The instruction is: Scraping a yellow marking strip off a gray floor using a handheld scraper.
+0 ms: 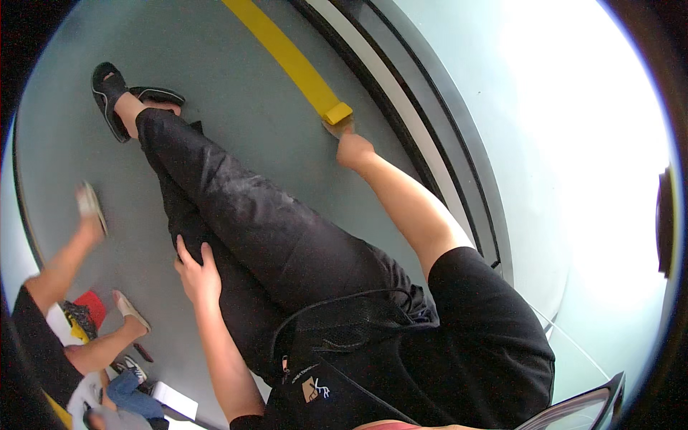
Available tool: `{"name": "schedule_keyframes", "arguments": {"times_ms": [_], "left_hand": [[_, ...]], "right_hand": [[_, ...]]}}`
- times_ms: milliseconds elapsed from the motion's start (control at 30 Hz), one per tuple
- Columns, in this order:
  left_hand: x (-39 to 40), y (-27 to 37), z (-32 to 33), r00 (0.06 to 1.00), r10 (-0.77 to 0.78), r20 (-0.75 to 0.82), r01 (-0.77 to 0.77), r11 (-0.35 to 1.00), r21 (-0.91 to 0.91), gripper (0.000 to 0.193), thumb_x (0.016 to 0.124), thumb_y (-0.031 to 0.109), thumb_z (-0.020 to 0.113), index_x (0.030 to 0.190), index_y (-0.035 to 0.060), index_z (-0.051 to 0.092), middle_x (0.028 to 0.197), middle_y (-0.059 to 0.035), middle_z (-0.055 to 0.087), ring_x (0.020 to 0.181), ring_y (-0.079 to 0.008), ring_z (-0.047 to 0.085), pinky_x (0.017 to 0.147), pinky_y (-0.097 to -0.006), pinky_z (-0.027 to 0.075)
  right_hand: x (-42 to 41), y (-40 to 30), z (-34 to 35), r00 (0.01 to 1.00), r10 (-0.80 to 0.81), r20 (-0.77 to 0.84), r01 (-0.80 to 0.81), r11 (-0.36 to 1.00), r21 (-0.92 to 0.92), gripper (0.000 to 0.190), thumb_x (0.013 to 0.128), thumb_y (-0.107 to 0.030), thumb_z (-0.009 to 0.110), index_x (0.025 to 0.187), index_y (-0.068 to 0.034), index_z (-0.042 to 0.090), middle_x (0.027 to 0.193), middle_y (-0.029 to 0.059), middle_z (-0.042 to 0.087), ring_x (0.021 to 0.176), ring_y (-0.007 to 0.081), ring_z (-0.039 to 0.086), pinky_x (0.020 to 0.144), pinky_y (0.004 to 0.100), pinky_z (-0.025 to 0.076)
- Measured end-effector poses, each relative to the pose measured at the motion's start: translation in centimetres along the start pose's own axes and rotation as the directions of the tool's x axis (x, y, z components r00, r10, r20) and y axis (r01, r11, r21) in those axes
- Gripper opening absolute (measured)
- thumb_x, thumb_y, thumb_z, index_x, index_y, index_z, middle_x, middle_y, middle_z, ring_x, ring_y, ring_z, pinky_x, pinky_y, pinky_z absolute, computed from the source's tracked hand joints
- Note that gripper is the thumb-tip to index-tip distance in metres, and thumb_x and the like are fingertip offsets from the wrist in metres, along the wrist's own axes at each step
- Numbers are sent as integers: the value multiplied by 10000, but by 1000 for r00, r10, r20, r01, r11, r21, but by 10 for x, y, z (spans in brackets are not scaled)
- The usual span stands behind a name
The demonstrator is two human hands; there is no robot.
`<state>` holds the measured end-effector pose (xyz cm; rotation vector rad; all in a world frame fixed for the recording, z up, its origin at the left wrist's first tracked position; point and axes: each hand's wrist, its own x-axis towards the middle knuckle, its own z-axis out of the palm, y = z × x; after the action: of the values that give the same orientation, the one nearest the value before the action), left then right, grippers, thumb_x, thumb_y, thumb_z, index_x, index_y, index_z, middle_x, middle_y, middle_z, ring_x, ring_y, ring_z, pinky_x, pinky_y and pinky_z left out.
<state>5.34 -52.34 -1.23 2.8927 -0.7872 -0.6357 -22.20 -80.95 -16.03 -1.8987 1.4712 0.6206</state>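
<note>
A strip of yellow floor tape [285, 54] runs along the grey floor, its near end folded or rolled up. My right hand [356, 150] is closed at that end, on what looks like a scraper [342, 128] with a flat blade; the handle is hidden in the fist. The blade touches or lies just below the folded tape end. My left hand [200, 275] rests on my black trouser leg, fingers spread, holding nothing. My legs stretch out over the floor, crossed at the ankles, in black shoes [110, 99].
A curved-looking black and white base edge [400, 86] and a pale wall [516, 107] run along the right. Another person's bare legs and light shoes [91, 207] are at left, near a red item [90, 309]. Lower down are a person in jeans and a white box [174, 400].
</note>
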Motion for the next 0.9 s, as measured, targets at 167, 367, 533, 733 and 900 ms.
{"name": "schedule_keyframes", "arguments": {"times_ms": [167, 367, 533, 733, 900], "left_hand": [[3, 3, -3, 999, -25, 37, 25, 1000, -2, 663, 943, 492, 474, 1498, 218, 236, 1378, -272, 388, 1199, -455, 486, 988, -516, 406], [-2, 4, -6, 998, -42, 39, 42, 999, 0, 662, 942, 491, 477, 1498, 220, 240, 1393, -272, 372, 1233, -456, 459, 996, -525, 400], [2, -1, -4, 1000, -30, -4, 30, 999, 23, 658, 933, 473, 486, 1489, 205, 258, 1329, -299, 407, 1125, -465, 534, 924, -503, 457], [4, 6, 1, 1000, 0, -6, 1, 1000, 20, 650, 938, 473, 479, 1486, 201, 259, 1343, -306, 396, 1136, -473, 524, 921, -514, 456], [3, 5, 0, 1000, -18, 0, 18, 1000, 15, 651, 939, 479, 476, 1485, 196, 261, 1339, -308, 396, 1129, -475, 527, 918, -508, 457]], "right_hand": [[-14, -3, 36, 999, 11, -47, -14, 998, -65, 637, 839, -95, 507, 1401, 107, 286, 1029, 250, 666, 946, 322, 677, 787, 413, 541], [4, -2, 7, 999, -10, 38, 12, 998, -70, 466, 848, -131, 528, 1298, -12, 492, 1114, 196, 665, 1013, 332, 661, 855, 435, 528], [-17, -15, 8, 999, 51, -10, -51, 998, -27, 478, 849, -107, 508, 1305, 27, 453, 1117, 216, 653, 1011, 334, 660, 838, 432, 538], [5, 6, 8, 999, -42, 17, 43, 997, -63, 291, 826, -121, 564, 1068, 18, 644, 1017, 175, 691, 926, 314, 681, 770, 411, 549], [-17, -18, 8, 1000, -17, -2, 17, 992, -123, 332, 819, -120, 561, 1120, 8, 618, 1038, 174, 688, 919, 307, 687, 756, 405, 556]]}}
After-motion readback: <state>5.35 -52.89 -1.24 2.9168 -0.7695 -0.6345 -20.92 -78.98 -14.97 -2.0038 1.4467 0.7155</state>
